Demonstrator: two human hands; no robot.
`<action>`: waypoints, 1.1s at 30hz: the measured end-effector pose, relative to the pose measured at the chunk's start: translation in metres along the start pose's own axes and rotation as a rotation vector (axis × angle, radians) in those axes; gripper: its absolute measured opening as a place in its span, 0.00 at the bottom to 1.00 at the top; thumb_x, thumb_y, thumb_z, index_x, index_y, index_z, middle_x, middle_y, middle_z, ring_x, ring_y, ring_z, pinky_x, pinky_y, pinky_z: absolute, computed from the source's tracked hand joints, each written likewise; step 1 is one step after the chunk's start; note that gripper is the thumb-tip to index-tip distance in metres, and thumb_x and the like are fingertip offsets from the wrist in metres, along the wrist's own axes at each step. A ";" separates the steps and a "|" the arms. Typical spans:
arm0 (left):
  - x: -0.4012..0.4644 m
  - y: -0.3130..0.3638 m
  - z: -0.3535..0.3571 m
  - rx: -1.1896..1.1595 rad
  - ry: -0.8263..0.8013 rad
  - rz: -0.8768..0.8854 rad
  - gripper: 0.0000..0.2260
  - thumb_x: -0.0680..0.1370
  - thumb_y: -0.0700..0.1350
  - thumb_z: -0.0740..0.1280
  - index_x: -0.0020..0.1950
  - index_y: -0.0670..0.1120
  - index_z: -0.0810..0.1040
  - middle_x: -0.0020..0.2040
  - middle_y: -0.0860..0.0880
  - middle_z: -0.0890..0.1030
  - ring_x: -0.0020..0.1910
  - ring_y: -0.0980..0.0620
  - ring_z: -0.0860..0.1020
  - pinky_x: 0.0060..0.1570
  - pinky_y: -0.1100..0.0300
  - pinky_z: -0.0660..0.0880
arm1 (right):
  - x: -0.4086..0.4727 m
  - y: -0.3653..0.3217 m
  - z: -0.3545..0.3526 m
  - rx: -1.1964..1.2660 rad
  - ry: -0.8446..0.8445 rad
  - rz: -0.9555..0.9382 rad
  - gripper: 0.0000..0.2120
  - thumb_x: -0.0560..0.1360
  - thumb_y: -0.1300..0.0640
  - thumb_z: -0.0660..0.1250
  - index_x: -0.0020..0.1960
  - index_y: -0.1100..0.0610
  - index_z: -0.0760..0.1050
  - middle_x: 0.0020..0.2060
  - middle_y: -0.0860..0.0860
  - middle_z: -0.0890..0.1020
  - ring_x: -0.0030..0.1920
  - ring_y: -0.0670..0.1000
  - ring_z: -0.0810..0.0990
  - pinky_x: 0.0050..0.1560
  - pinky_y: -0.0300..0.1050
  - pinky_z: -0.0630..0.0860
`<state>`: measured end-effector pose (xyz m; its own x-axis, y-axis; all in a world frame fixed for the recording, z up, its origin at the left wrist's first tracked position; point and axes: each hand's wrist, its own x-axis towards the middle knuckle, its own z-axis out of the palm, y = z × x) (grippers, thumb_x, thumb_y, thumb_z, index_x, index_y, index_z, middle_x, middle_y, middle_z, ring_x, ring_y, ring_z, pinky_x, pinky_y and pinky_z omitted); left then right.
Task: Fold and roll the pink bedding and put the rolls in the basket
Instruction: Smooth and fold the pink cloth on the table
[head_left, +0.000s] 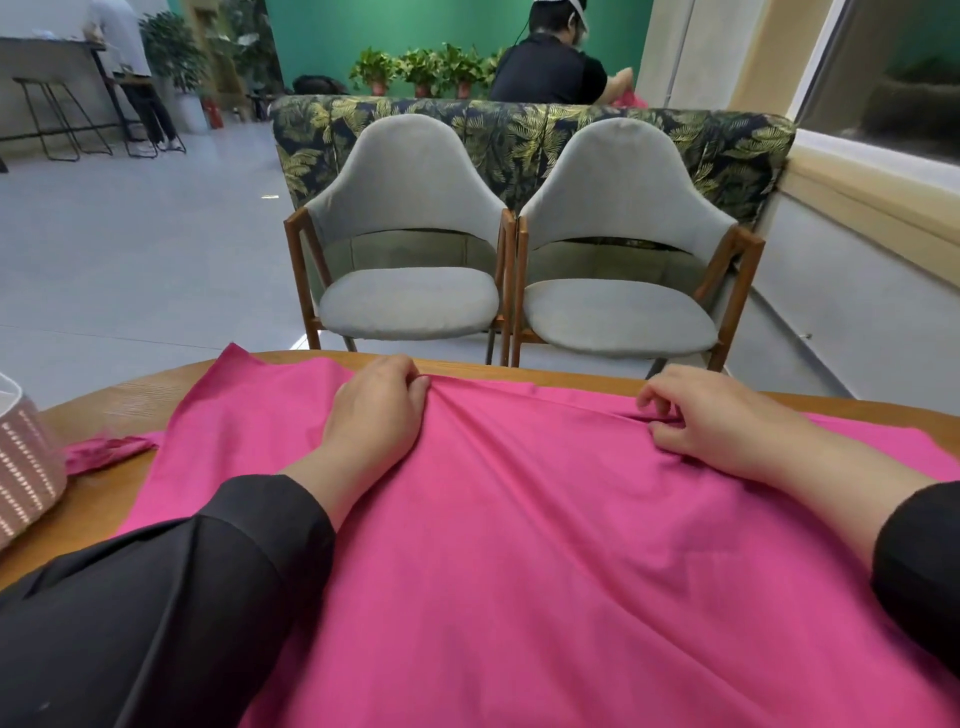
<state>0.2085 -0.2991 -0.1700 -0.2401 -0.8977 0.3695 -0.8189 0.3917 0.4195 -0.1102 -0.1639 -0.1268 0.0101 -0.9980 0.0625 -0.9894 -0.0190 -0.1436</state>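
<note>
The basket (26, 457) waits at the counter's (156, 387) left edge, ready for rolls. The pink bedding (519, 519) lies spread flat on the counter. The left hand (376, 410) bunches its far edge in curled fingers (418, 387), and the right hand (722, 421) pinches a fold there too, likely to pull it over

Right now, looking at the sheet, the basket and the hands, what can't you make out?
- Basket, head view: cut off by the left edge, so its inside stays unseen.
- Pink sheet: near part runs off the bottom edge; sleeves cover more.
- Left hand and right hand: fingertips curl into the cloth, hiding the grip.
</note>
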 end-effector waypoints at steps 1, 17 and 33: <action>0.000 0.000 0.001 0.001 0.003 -0.008 0.10 0.82 0.51 0.61 0.46 0.48 0.74 0.44 0.52 0.75 0.43 0.49 0.73 0.44 0.54 0.68 | 0.001 -0.001 0.001 0.006 0.006 -0.025 0.10 0.74 0.52 0.69 0.54 0.45 0.74 0.45 0.41 0.74 0.48 0.45 0.75 0.52 0.47 0.75; 0.006 -0.001 0.005 0.049 -0.032 -0.015 0.08 0.83 0.48 0.57 0.47 0.49 0.72 0.44 0.52 0.75 0.43 0.48 0.74 0.45 0.52 0.68 | 0.032 0.013 0.013 -0.011 0.263 0.124 0.11 0.81 0.62 0.60 0.56 0.57 0.81 0.50 0.56 0.77 0.54 0.60 0.78 0.53 0.52 0.73; 0.019 -0.010 0.003 0.234 0.042 0.025 0.08 0.80 0.49 0.59 0.50 0.49 0.76 0.46 0.50 0.74 0.48 0.45 0.73 0.47 0.51 0.64 | 0.023 0.023 0.027 -0.043 0.394 0.147 0.03 0.73 0.64 0.64 0.45 0.58 0.76 0.42 0.52 0.73 0.47 0.58 0.74 0.43 0.50 0.70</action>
<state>0.2101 -0.3209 -0.1693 -0.2441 -0.8773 0.4132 -0.9125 0.3520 0.2083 -0.1287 -0.1893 -0.1557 -0.1795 -0.8902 0.4188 -0.9815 0.1329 -0.1382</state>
